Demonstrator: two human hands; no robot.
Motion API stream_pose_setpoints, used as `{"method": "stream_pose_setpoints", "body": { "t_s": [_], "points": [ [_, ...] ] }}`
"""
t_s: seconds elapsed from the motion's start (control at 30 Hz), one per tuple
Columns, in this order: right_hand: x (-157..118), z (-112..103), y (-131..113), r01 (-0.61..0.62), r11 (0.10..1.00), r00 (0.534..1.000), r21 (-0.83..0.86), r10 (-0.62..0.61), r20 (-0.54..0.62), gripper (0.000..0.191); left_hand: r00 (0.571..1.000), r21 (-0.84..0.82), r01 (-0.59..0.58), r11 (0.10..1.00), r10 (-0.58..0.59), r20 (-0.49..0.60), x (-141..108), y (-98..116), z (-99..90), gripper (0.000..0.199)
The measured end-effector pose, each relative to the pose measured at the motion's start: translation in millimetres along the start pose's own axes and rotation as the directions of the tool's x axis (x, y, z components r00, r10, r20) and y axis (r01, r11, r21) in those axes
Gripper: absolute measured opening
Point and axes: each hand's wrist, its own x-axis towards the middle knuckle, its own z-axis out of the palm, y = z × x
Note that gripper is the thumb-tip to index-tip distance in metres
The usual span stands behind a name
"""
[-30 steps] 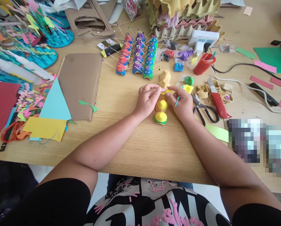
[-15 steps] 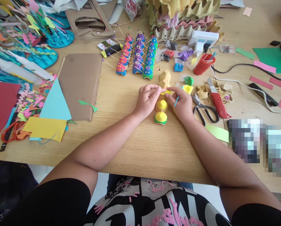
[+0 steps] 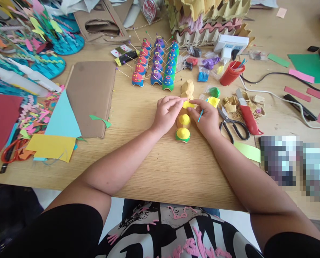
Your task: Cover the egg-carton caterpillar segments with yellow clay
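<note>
A strip of egg-carton cups [image 3: 187,87] runs away from me at mid-table. Its nearest cup [image 3: 183,134] has a yellow clay cap over a green lower edge. The cup behind it wears a yellow clay cap [image 3: 184,119] over bare brown carton. Between my fingertips lies a flat piece of yellow clay [image 3: 188,104]. My left hand [image 3: 168,113] pinches its left side, fingers closed. My right hand [image 3: 207,116] touches its right side with thumb and forefinger, while a thin blue stick [image 3: 200,115] is tucked in its fingers. The cup beneath the clay is partly hidden.
Scissors [image 3: 233,125] and a red-handled knife [image 3: 247,114] lie right of my hand. Three rows of painted carton caterpillars [image 3: 157,62] with pins stand behind. Bagged clay [image 3: 211,62], a red cup [image 3: 231,73] and cables are back right; cardboard [image 3: 91,96] lies left.
The yellow clay shows a little more between my fingertips, and its angle has shifted slightly. Both hands stay in nearly the same place.
</note>
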Motion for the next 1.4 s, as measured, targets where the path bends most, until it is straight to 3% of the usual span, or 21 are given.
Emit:
{"method": "stream_pose_setpoints", "body": {
  "t_s": [0.23,0.7,1.03,1.4],
  "points": [
    [0.0,0.1,-0.4,0.011,1.000,1.000,0.000,-0.011,0.002,0.035,1.000,0.048,0.002,0.999,-0.002,-0.008,0.9,-4.3,3.6,0.025],
    [-0.4,-1.2,2.0,-0.001,1.000,1.000,0.007,0.000,0.018,0.024,1.000,0.109,-0.013,0.994,0.012,0.003,1.7,-4.9,3.2,0.023],
    [0.7,-1.5,-0.4,0.014,1.000,0.999,0.026,-0.015,0.047,0.050,1.000,0.087,-0.001,0.996,0.000,0.005,3.4,-3.4,3.6,0.025],
    [0.2,0.3,0.2,-0.020,0.999,0.999,0.026,0.020,0.032,0.033,1.000,0.064,-0.014,0.998,0.014,0.002,3.1,-2.6,4.1,0.023]
  ]
}}
